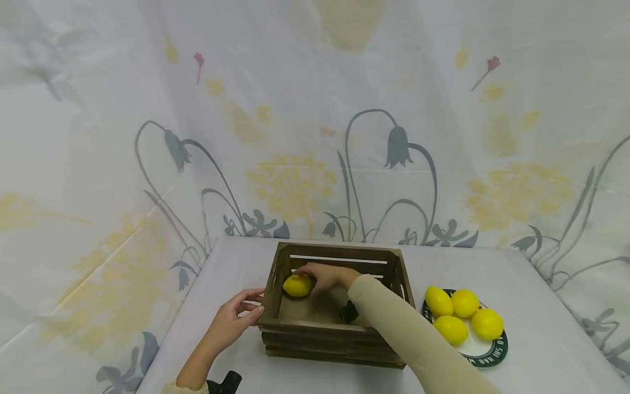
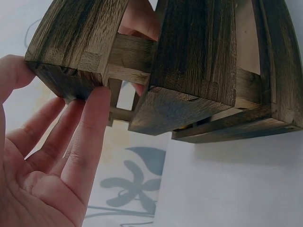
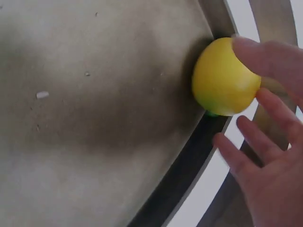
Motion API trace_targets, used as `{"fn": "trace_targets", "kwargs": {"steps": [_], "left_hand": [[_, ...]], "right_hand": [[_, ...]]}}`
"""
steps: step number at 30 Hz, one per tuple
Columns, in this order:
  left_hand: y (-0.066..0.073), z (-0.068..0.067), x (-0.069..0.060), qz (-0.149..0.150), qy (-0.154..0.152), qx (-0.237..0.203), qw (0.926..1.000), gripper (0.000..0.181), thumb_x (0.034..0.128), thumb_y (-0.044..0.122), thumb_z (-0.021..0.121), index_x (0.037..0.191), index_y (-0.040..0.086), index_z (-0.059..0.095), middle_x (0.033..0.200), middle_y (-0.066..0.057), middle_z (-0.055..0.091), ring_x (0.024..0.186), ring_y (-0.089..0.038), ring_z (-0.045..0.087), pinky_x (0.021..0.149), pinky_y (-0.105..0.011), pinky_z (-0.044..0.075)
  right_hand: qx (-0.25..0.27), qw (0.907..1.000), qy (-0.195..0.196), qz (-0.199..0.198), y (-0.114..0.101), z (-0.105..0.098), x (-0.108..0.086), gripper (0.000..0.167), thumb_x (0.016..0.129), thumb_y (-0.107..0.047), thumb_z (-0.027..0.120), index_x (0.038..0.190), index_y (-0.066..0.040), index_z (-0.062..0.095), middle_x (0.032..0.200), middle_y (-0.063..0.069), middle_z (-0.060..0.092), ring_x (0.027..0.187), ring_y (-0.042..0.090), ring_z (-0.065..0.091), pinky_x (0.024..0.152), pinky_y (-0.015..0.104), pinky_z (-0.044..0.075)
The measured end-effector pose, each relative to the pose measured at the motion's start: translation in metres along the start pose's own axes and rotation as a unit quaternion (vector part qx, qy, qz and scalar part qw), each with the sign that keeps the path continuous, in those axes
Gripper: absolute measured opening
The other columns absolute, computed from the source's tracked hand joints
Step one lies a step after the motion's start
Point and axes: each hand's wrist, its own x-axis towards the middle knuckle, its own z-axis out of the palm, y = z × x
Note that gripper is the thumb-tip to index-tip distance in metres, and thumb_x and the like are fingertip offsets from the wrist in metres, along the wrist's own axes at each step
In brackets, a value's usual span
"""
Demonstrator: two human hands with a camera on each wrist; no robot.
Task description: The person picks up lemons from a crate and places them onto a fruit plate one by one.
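A brown slatted wooden crate [image 1: 334, 342] stands on the white table. My left hand [image 1: 236, 317] grips its left side, thumb and fingertips on opposite edges of the top slat [image 2: 78, 56]. Inside the crate at the left end lies a yellow lemon [image 1: 297, 285]. Reaching in from the right, my right hand [image 1: 327, 275] touches that lemon. The right wrist view shows the thumb and one fingertip against the lemon [image 3: 222, 78], and the other fingers [image 3: 236, 156] spread apart beside it, fairly straight.
Right of the crate, a round plate [image 1: 499, 350] with a dark green lettered rim holds several more lemons [image 1: 487, 324]. Flower-printed white cloth [image 1: 295, 137] hangs behind and at both sides of the table [image 1: 546, 306]. A black wrist device [image 1: 226, 382] shows by my left sleeve.
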Motion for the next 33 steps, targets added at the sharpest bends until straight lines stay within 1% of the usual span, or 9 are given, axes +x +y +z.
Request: {"fn": "trace_targets", "kwargs": {"steps": [3,6,9,11,14,19,22,26,33], "left_hand": [[0.000,0.001,0.001,0.005,-0.004,-0.002,1.0000,0.041,0.0889,0.013,0.064,0.126,-0.001,0.052,0.113,-0.019,0.058,0.092,-0.028,0.061,0.066,-0.026,0.054],[0.000,0.001,0.002,0.004,-0.005,-0.003,1.0000,0.042,0.0892,0.013,0.063,0.127,-0.001,0.052,0.113,-0.019,0.058,0.093,-0.030,0.061,0.065,-0.026,0.054],[0.001,0.001,0.002,0.002,-0.004,-0.003,1.0000,0.041,0.0889,0.013,0.064,0.126,-0.001,0.052,0.113,-0.019,0.058,0.094,-0.030,0.061,0.065,-0.026,0.054],[0.001,0.000,0.002,0.003,-0.005,-0.003,1.0000,0.041,0.0889,0.013,0.064,0.126,0.000,0.053,0.113,-0.019,0.058,0.094,-0.030,0.061,0.065,-0.026,0.054],[0.001,0.000,0.002,0.009,-0.006,0.000,0.9999,0.041,0.0887,0.013,0.064,0.125,-0.001,0.053,0.112,-0.020,0.058,0.093,-0.030,0.061,0.065,-0.027,0.055],[0.001,0.000,0.003,0.015,-0.008,0.003,0.9999,0.040,0.0888,0.013,0.064,0.125,-0.001,0.053,0.111,-0.020,0.058,0.093,-0.032,0.061,0.065,-0.027,0.055],[0.001,0.000,0.003,0.013,-0.004,0.007,0.9999,0.039,0.0887,0.013,0.064,0.124,-0.001,0.054,0.111,-0.019,0.058,0.093,-0.032,0.060,0.065,-0.027,0.055],[0.001,0.000,0.003,0.010,-0.003,0.007,0.9999,0.039,0.0886,0.013,0.064,0.124,-0.001,0.054,0.111,-0.019,0.058,0.093,-0.030,0.061,0.064,-0.027,0.055],[0.001,-0.001,0.001,0.001,0.000,0.007,1.0000,0.040,0.0882,0.012,0.065,0.125,0.000,0.054,0.110,-0.018,0.058,0.092,-0.026,0.062,0.064,-0.027,0.055]], "right_hand": [[-0.026,0.9996,0.004,0.010,-0.004,0.001,0.001,0.059,0.074,-0.004,0.075,0.129,-0.004,0.052,0.119,0.012,0.046,0.111,0.027,0.045,0.096,0.035,0.039],[-0.042,0.9988,-0.015,0.017,-0.008,0.002,0.001,0.052,0.075,-0.004,0.075,0.123,-0.007,0.057,0.125,0.013,0.045,0.117,0.027,0.043,0.098,0.035,0.038],[-0.027,0.9987,-0.040,0.019,-0.011,0.006,0.005,0.046,0.075,-0.002,0.075,0.117,-0.012,0.057,0.129,0.009,0.048,0.119,0.023,0.044,0.099,0.032,0.038],[-0.019,0.9987,-0.047,0.009,-0.007,0.011,0.009,0.047,0.075,-0.001,0.075,0.116,-0.015,0.056,0.125,0.004,0.052,0.114,0.019,0.047,0.096,0.030,0.040],[-0.040,0.9972,-0.061,0.017,-0.007,0.018,0.013,0.051,0.075,-0.004,0.076,0.120,-0.019,0.056,0.115,-0.001,0.051,0.104,0.014,0.048,0.091,0.029,0.042],[-0.072,0.9927,-0.079,0.055,-0.017,0.019,0.009,0.056,0.073,-0.004,0.078,0.121,-0.022,0.054,0.109,-0.003,0.051,0.098,0.012,0.048,0.091,0.030,0.042],[-0.063,0.9938,-0.073,0.056,-0.016,0.016,0.008,0.057,0.070,-0.002,0.080,0.117,-0.021,0.054,0.105,-0.004,0.053,0.093,0.012,0.049,0.085,0.028,0.044],[-0.045,0.9962,-0.051,0.055,-0.011,0.009,0.006,0.058,0.067,-0.006,0.082,0.114,-0.024,0.054,0.103,-0.006,0.053,0.089,0.011,0.049,0.078,0.026,0.044],[-0.006,0.9999,0.006,-0.008,-0.011,-0.004,0.003,0.057,0.068,-0.007,0.078,0.117,-0.022,0.051,0.105,-0.003,0.053,0.090,0.013,0.050,0.078,0.025,0.045]]}}
